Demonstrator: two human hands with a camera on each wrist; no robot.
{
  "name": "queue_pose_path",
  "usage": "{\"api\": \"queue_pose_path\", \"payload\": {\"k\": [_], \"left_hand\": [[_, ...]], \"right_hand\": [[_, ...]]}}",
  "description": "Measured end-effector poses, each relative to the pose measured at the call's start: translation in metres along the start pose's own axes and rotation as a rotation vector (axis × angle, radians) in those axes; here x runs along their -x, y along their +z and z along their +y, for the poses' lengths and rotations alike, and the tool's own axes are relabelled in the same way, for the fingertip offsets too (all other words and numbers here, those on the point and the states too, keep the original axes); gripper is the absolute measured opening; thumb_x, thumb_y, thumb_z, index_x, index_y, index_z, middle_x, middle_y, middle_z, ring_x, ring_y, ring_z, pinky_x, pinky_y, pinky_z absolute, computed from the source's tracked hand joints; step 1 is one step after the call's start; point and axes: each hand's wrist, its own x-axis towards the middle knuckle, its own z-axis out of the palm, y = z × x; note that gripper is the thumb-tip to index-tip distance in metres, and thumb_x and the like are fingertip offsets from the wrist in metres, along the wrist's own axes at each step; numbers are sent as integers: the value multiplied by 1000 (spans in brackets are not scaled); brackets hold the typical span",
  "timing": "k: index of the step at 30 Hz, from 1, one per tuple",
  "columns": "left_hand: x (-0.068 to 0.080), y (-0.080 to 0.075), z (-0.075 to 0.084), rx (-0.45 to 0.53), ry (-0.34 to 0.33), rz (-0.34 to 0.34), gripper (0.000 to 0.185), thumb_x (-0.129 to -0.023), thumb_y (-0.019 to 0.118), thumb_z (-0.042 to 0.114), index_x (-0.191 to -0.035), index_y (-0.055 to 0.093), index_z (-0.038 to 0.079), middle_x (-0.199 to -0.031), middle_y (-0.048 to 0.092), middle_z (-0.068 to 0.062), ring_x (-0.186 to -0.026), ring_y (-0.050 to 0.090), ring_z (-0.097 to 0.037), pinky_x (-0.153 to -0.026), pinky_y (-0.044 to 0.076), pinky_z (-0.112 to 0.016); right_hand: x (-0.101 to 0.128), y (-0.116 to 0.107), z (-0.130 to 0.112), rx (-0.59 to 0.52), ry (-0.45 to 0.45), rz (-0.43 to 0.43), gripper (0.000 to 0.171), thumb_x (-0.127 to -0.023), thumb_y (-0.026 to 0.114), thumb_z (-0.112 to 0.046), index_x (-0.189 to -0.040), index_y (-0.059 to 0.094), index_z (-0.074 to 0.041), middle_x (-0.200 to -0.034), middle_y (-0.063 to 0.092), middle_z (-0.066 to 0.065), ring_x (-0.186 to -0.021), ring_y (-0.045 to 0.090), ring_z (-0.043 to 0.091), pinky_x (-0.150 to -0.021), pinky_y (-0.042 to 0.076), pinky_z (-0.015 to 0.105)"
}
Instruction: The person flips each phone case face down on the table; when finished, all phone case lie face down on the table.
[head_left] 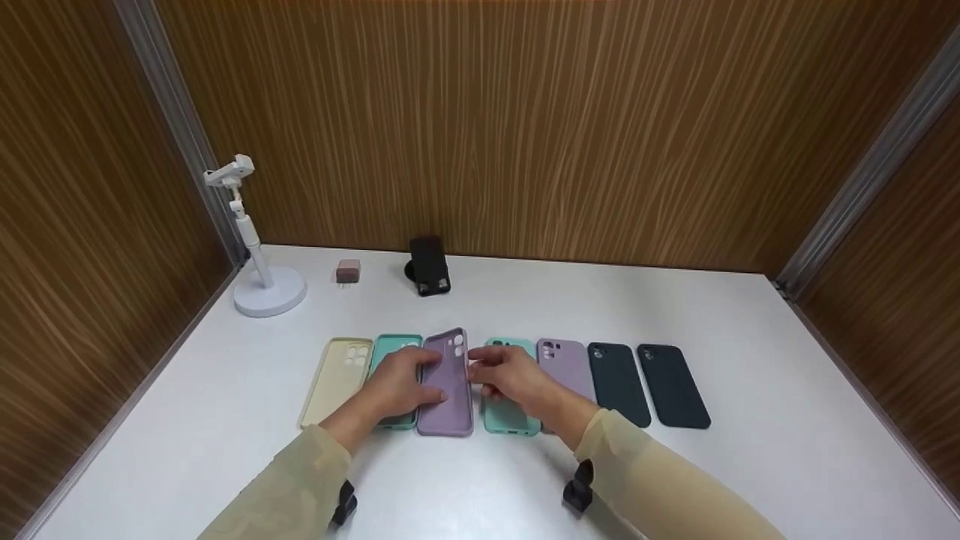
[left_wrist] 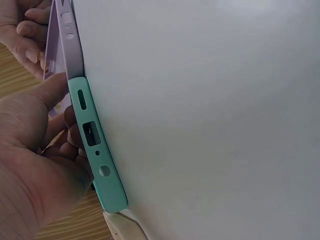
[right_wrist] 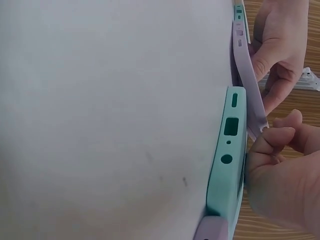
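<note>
A purple phone case [head_left: 447, 405] lies hollow side up in the middle of the row, its right edge raised off the table. My left hand [head_left: 396, 381] reaches over a teal case [head_left: 397, 343] and rests its thumb and forefinger on the purple case's inner face. My right hand [head_left: 517, 376] has its thumb and forefinger at the raised right edge, the other fingers curled. Below that hand is a second teal case [head_left: 511, 421], back side up. In the right wrist view the tilted purple case [right_wrist: 251, 82] shows between both hands.
A cream case [head_left: 330, 382] ends the row at left. Right of the teal one lie another purple case [head_left: 568, 364] and two dark cases [head_left: 619, 386]. Behind stand a white stand [head_left: 270, 292], a pink block [head_left: 348, 271] and a black phone [head_left: 430, 266].
</note>
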Motion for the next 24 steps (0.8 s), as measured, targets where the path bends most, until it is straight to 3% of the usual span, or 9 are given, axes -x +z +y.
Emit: {"api": "queue_pose_path", "payload": {"k": [2, 8, 10, 18, 24], "left_hand": [[0, 0, 0, 5, 14, 4, 61, -87, 89, 13, -142, 65, 1, -144, 62, -19, -137, 55, -35, -118, 41, -49], [0, -2, 2, 28, 14, 14, 62, -87, 88, 13, -143, 64, 0, -146, 63, -18, -138, 55, -33, -118, 41, -47], [-1, -2, 5, 33, 9, 12, 62, -88, 88, 14, -144, 64, 1, -145, 63, -17, -137, 57, -31, -116, 43, -46], [2, 1, 21, 83, 54, 7, 56, -89, 86, 12, -141, 67, 4, -137, 69, -15, -119, 66, -27, -104, 54, -45], [3, 1, 32, 190, 5, -45, 58, -92, 82, 10, -147, 63, 8, -128, 68, -14, -102, 67, -22, -84, 60, -37]], "right_hand": [[1, 0, 0, -9, -1, -9, 42, -104, 69, -14, -145, 63, -7, -112, 70, 9, -79, 62, 17, -71, 53, 27], [4, 0, -3, -40, -10, -49, 53, -102, 69, -10, -154, 56, -11, -79, 66, 6, -65, 61, 14, -63, 52, 26], [4, -1, -3, -46, -18, -52, 54, -102, 69, -11, -154, 56, -12, -75, 64, 4, -64, 59, 14, -62, 50, 26], [4, -5, 0, -32, -77, -53, 55, -102, 69, -14, -155, 55, -12, -90, 66, 4, -67, 58, 14, -62, 47, 27], [3, -9, 0, -51, -67, -31, 54, -102, 70, -16, -154, 56, -13, -108, 71, 7, -90, 65, 20, -79, 54, 32]]}}
